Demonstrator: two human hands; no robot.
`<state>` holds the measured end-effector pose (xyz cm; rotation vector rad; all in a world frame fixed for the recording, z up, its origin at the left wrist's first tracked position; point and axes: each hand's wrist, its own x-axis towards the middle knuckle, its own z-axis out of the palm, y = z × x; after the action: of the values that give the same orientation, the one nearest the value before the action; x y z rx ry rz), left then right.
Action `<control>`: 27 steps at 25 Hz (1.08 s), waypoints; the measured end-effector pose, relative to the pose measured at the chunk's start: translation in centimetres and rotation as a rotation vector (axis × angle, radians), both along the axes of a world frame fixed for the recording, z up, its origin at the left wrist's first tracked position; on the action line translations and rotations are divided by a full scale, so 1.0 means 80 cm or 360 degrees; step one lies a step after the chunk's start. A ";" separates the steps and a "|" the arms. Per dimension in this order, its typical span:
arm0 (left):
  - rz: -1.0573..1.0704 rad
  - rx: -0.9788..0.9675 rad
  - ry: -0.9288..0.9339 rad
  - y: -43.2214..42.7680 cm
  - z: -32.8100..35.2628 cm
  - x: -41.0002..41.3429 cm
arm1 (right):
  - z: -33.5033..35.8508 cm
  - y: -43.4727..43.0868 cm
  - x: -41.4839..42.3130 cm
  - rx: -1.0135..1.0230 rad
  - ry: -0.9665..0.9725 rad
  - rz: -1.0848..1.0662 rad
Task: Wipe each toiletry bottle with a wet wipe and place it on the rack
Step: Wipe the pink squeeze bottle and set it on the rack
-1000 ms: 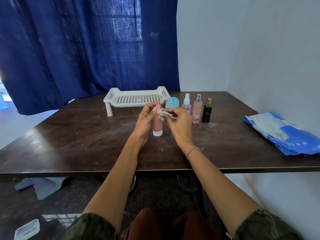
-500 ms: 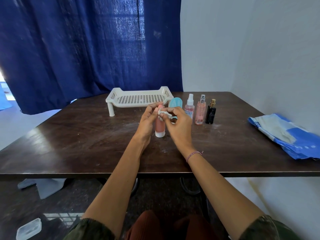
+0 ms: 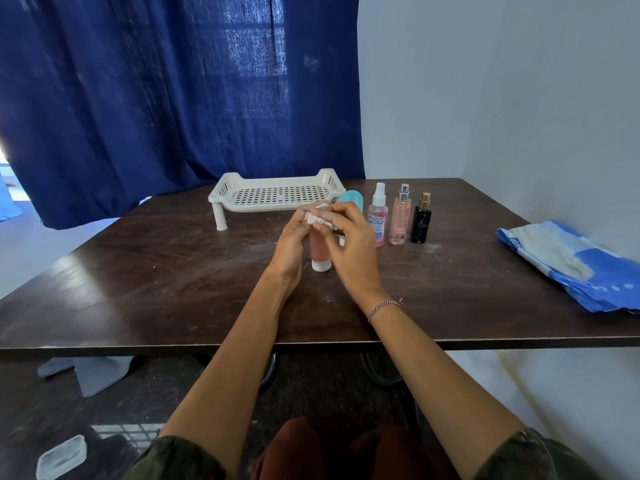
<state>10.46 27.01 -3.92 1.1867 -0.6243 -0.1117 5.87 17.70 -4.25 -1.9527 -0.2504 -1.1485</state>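
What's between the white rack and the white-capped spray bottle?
Head view: a light-blue rounded container stands between the rack and the spray bottle, its lower part hidden behind the right hand.

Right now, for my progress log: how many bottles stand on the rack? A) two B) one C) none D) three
C: nothing stands on the rack; the left hand holds the tube, the right hand pinches the wipe against it, and the other bottles stand on the table.
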 end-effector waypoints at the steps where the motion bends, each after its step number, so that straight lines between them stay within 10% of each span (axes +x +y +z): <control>1: -0.0003 0.0007 -0.0005 0.000 0.000 0.001 | 0.000 -0.001 0.001 -0.0017 0.0007 -0.0024; 16: 0.0053 -0.0022 0.0078 -0.002 0.000 0.003 | 0.000 -0.007 -0.001 -0.0339 -0.0006 -0.0188; 27: 0.0234 0.0148 -0.0205 -0.005 -0.004 0.003 | 0.006 -0.017 -0.002 0.0078 0.0216 -0.0319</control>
<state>10.66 26.60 -4.24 1.3331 -0.6479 0.0610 5.73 16.38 -3.80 -2.0368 0.0463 -1.1302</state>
